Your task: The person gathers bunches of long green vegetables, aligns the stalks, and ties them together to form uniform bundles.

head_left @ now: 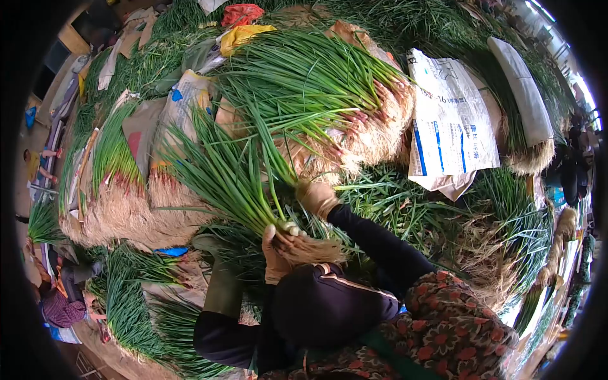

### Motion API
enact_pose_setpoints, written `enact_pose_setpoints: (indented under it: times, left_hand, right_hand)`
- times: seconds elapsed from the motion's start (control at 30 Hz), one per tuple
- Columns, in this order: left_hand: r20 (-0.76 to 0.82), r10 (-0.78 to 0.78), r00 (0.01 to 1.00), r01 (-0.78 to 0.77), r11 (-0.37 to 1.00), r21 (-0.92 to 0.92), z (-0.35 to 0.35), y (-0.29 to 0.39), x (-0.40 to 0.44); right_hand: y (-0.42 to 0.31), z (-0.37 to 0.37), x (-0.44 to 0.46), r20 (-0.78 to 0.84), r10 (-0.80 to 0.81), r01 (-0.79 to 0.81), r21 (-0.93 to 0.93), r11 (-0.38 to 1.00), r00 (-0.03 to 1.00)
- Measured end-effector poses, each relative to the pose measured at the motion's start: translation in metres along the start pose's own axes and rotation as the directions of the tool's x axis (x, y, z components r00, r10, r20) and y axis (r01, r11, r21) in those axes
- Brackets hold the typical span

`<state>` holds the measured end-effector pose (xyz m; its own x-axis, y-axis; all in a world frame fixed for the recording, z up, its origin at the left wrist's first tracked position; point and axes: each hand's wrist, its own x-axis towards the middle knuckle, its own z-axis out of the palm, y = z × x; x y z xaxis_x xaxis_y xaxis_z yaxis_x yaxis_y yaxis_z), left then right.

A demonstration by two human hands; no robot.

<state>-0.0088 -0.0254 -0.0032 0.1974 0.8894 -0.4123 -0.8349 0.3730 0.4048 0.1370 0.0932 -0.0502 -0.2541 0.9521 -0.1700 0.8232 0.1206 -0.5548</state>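
Gripping a long-leaved green bunch with pinkish bases and tan, stringy roots (229, 174), the left hand (277, 250) has its fingers closed around the lower stalks. The bunch is in front of the person, nearer than a large heap of similar rooted greens (373, 136). The right hand (316, 197) is at stalks between them; finger closure cannot be determined. A white printed sack with blue stripes (453, 120) lies right of the heap.
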Motion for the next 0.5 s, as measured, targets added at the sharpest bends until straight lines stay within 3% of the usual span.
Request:
enact_pose_setpoints:
  times: [0.03,0.07,0.13,0.17,0.2,0.27,0.3,0.33,0.4,0.43,0.5]
  left_hand:
    - [0.02,-0.025,0.999,0.026,0.998,-0.053,-0.004,0.003,-0.004]
    - [0.042,-0.042,0.998,0.047,0.993,-0.106,-0.002,0.007,-0.006]
    - [-0.029,-0.005,1.0,0.006,1.0,0.023,0.007,0.013,-0.012]
    - [-0.022,0.007,1.0,-0.007,1.0,-0.007,0.0,0.009,-0.006]
    - [-0.007,0.024,1.0,-0.024,0.999,-0.035,-0.004,0.005,0.002]
    - [-0.007,-0.056,0.998,0.056,0.997,-0.044,0.011,0.004,0.005]
    - [-0.012,-0.094,0.995,0.093,0.994,-0.05,0.016,0.003,0.005]
    - [-0.023,-0.081,0.996,0.081,0.997,-0.018,0.018,0.002,0.006]
    - [-0.049,-0.042,0.998,0.045,0.998,0.052,0.02,0.004,0.007]
    - [-0.133,-0.065,0.989,0.058,0.997,-0.051,0.028,0.002,0.006]
    - [-0.141,-0.065,0.988,0.074,0.996,0.058,0.006,-0.001,0.014]
  right_hand:
    - [0.014,-0.016,0.008,-0.157,-0.159,0.152,-0.051,0.987,0.975]
    - [0.033,-0.025,0.019,-0.257,-0.158,0.177,0.051,0.983,0.954]
    - [0.063,-0.025,0.032,-0.356,0.027,0.2,0.584,0.787,0.934]
    - [0.062,-0.028,0.031,-0.348,0.056,0.211,0.68,0.702,0.936]
    - [0.059,-0.032,0.029,-0.361,-0.006,0.235,0.594,0.769,0.933]
    - [0.045,-0.033,0.021,-0.083,-0.049,0.089,0.585,0.806,0.995]
    - [0.048,-0.018,0.026,-0.046,-0.101,0.11,0.52,0.847,0.994]
    - [-0.017,-0.084,0.0,0.152,0.045,-0.072,0.174,0.982,0.987]
    - [0.004,-0.035,0.029,0.064,0.059,-0.068,0.147,0.987,0.996]
    - [-0.001,-0.036,0.028,0.069,-0.058,0.047,0.158,0.986,0.996]
    - [-0.021,-0.056,0.015,0.072,-0.215,0.194,0.226,0.955,0.974]
